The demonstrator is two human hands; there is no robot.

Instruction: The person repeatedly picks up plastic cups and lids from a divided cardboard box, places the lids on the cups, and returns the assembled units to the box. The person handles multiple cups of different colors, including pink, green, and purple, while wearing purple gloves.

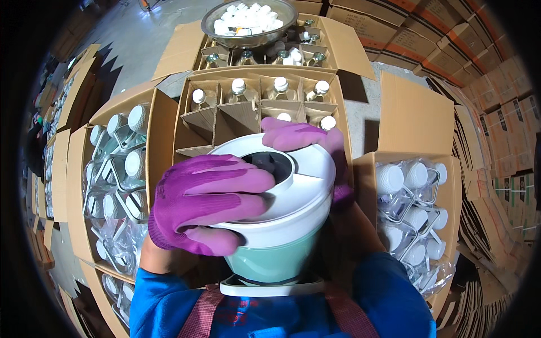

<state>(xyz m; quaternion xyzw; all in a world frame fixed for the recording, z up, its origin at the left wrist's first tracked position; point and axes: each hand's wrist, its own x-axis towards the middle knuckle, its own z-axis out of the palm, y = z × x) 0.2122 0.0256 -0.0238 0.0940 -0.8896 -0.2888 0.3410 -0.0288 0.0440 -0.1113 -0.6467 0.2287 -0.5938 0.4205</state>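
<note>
Green vessel (284,234) gripped by left hand (205,200), right hand (307,138); bottles (280,85) beyond, cartons (416,121) alongside

It's a warehouse packing floor, by the look of it: cartons (417,48) stacked high off to the right, flattened cardboard (465,186) near them, bare grey floor (134,48) showing through. And here, open boxes (415,118) crowd close, one with dividers (200,123) around white-capped bottles (281,88), a metal bowl (248,41) heaped with white caps (248,17) beyond!
</note>
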